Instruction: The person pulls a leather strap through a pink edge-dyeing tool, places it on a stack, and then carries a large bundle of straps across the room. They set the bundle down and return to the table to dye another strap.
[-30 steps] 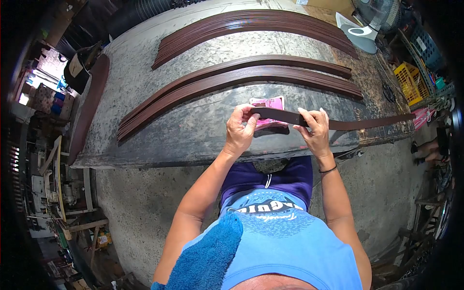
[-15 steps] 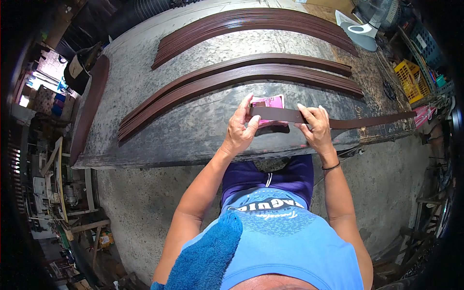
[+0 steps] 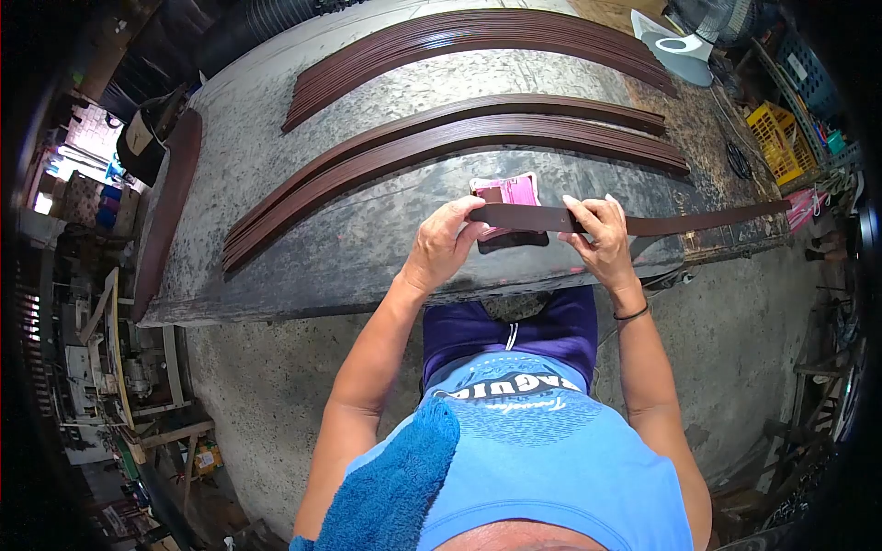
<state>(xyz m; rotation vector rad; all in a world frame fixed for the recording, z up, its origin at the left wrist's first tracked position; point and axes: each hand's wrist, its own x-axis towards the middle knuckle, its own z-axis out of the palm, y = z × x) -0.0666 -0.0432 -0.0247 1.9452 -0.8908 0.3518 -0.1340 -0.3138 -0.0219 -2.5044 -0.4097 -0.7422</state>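
A long dark brown strap (image 3: 528, 218), which looks like a leather belt strip, stretches sideways above the near edge of the table. My left hand (image 3: 441, 246) pinches its left end between thumb and fingers. Further along, my right hand (image 3: 602, 241) grips the strap, fingers over the top and thumb beneath. The rest of the strap runs right to the table's edge. Behind it lies a pink, patterned flat item (image 3: 522, 189) with a small brown patch, partly covered by the strap. A dark pad (image 3: 513, 240) shows just below the strap.
Two bundles of similar brown straps (image 3: 459, 138) curve across the middle of the table (image 3: 367, 220); a larger bundle (image 3: 478, 46) lies behind. Another brown strap stack (image 3: 175, 211) is at the left edge. A fan (image 3: 680, 55) and yellow crate (image 3: 781, 142) are at right.
My left hand has shifted slightly left and its fingers have come closer together at the strap's end. My right hand keeps its hold in nearly the same place.
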